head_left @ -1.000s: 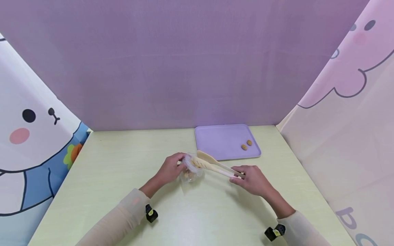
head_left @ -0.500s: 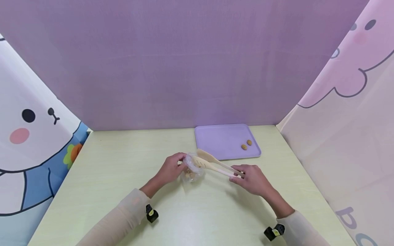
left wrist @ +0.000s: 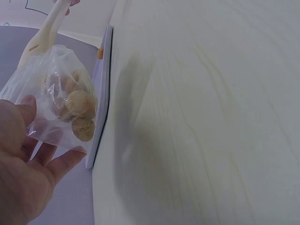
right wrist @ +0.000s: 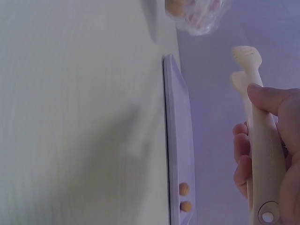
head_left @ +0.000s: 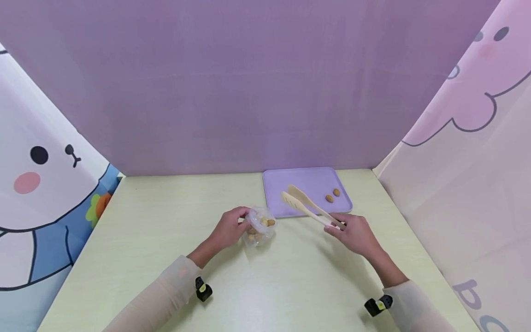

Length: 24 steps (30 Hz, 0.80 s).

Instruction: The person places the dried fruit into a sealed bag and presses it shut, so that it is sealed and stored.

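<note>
My left hand [head_left: 227, 229] holds a clear plastic bag [left wrist: 40, 86] by its side, above the table. Several small round brown snacks [left wrist: 80, 104] sit inside, and the bag's mouth gapes toward the right. In my right hand [head_left: 351, 233] is a pair of cream-coloured tongs [right wrist: 265, 150], gripped between thumb and fingers. The slotted tip and the other tip stand slightly apart, and I see nothing between them. In the head view those tips are over the left part of a purple tray [head_left: 275, 184], to the right of the bag.
Two brown snacks [head_left: 329, 198] lie near the tray's right side. The tray rests at the back of the pale wooden table [head_left: 174, 203], close to a purple backdrop [head_left: 249, 92]. Printed cloths [head_left: 54, 198] hang on both sides.
The tongs have come out of the bag's mouth and moved right and away from me, over the tray, with my right hand. My left hand and the bag stay nearly in place.
</note>
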{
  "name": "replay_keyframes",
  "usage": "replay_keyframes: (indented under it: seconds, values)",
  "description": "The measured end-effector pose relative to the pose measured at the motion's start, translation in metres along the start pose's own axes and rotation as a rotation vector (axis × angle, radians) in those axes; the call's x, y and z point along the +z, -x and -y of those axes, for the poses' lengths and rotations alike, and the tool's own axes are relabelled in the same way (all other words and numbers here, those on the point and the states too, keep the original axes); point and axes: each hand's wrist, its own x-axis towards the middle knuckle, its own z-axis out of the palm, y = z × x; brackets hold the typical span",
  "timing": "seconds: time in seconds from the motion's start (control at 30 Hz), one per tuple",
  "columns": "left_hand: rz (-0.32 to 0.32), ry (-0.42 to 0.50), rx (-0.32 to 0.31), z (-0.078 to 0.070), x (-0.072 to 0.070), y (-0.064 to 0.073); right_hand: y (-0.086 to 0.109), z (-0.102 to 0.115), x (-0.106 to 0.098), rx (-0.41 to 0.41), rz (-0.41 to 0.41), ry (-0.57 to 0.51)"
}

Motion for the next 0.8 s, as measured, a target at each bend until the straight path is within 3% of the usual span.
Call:
replay_keyframes:
  seconds: [0.27, 0.8]
  values:
    - [-0.01, -0.019, 0.015, 0.001, 0.001, 0.0, -0.002, -0.025, -0.008, 0.064, -0.068, 0.043]
    - [-0.007, -0.023, 0.008, -0.001, 0.0, 0.001, 0.002, -0.068, -0.01, 0.208, -0.072, 0.098]
